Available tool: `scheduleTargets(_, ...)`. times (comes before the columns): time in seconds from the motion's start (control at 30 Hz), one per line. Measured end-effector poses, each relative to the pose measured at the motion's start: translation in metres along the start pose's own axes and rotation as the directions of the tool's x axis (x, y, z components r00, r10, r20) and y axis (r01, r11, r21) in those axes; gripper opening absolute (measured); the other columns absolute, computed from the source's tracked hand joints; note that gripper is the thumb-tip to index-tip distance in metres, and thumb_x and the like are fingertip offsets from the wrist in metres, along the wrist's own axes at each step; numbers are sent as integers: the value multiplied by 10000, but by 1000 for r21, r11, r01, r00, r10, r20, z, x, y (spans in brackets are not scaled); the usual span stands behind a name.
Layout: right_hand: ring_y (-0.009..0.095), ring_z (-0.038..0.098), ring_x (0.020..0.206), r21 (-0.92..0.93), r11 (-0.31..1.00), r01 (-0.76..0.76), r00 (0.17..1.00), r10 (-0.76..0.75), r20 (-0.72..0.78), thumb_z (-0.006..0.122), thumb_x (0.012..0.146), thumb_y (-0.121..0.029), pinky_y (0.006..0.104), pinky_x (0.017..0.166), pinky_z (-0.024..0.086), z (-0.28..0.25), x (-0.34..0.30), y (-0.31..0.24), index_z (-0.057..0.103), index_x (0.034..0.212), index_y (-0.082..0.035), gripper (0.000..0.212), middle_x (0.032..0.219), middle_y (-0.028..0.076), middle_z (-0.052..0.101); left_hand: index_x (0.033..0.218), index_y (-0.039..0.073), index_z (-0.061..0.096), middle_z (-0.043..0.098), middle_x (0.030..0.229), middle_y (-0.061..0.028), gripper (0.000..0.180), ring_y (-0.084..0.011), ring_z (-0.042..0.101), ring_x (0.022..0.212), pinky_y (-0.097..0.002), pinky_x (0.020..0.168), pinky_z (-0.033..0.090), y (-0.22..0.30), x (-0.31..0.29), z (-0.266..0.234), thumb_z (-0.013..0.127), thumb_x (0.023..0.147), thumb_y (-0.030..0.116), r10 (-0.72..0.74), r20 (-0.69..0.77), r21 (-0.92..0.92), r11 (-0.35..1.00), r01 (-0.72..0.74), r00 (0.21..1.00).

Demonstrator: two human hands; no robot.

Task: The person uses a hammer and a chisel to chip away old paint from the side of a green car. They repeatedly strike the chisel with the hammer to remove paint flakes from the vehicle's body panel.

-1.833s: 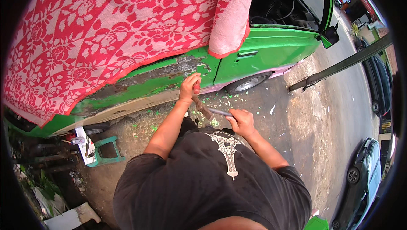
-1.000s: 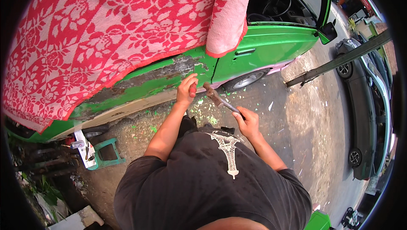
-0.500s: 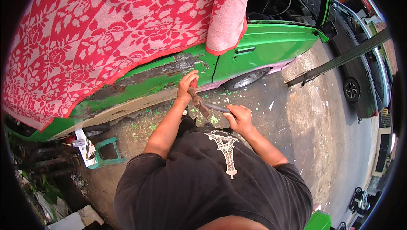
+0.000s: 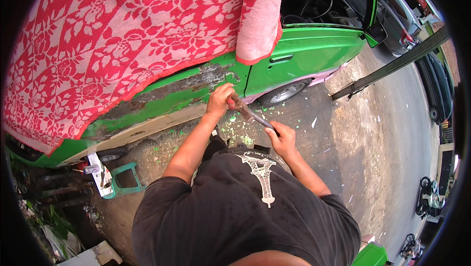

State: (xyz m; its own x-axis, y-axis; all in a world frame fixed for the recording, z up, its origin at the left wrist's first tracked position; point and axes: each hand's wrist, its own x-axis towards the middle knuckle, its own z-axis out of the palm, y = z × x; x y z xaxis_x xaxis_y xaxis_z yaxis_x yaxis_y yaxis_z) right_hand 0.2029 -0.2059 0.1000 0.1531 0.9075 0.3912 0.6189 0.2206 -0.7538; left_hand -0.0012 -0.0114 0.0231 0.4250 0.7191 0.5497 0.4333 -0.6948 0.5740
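My left hand [image 4: 220, 101] is closed round a red-handled tool [image 4: 231, 103] by the green car's side [image 4: 196, 100], where paint is stripped to grey and brown patches. The tool's working end is hidden by my fingers. In my right hand [image 4: 283, 141] is the dark grey handle of a hammer [image 4: 261, 121]. Its rusty brown head [image 4: 242, 108] is beside the red handle's end; whether they touch I cannot tell.
A red and pink floral blanket [image 4: 147, 30] drapes over the car. Green paint chips [image 4: 248, 140] litter the ground. A green stool [image 4: 128, 177] stands at the left, a slanting post [image 4: 387, 69] at the right. Vehicles and motorbikes [image 4: 429, 197] line the road.
The hammer's head has swung up and right, to beside the red handle, and my right hand has dropped slightly. Different vehicles now show on the road.
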Motion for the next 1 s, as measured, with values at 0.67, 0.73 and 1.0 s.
scheduleTargets(0.67, 287, 592, 537, -110, 993, 51, 999, -49, 14, 738, 832, -174, 377, 519, 461, 26, -18, 25, 674, 914, -44, 167, 671, 109, 616, 896, 79, 553, 622, 912, -90, 198, -348, 610, 884, -427, 729, 493, 2, 28, -16, 616, 734, -16, -29, 168, -41, 998, 36, 985)
scheduleTargets(0.73, 294, 600, 555, 11, 994, 105, 992, -104, -72, 726, 848, -171, 378, 525, 464, 19, -26, 19, 677, 931, -47, 157, 686, 111, 623, 896, 83, 554, 620, 903, -92, 197, -347, 609, 879, -429, 731, 491, 5, 26, -14, 616, 735, -12, -31, 182, -52, 998, 41, 983)
scheduleTargets(1.0, 297, 623, 580, 4, 998, 68, 989, -67, -132, 711, 862, -162, 367, 538, 477, 25, -17, 19, 678, 958, -37, 161, 704, 120, 636, 912, 81, 594, 650, 910, -101, 205, -356, 631, 896, -448, 744, 507, 6, 37, -12, 631, 745, -31, -58, 167, -8, 998, 60, 984)
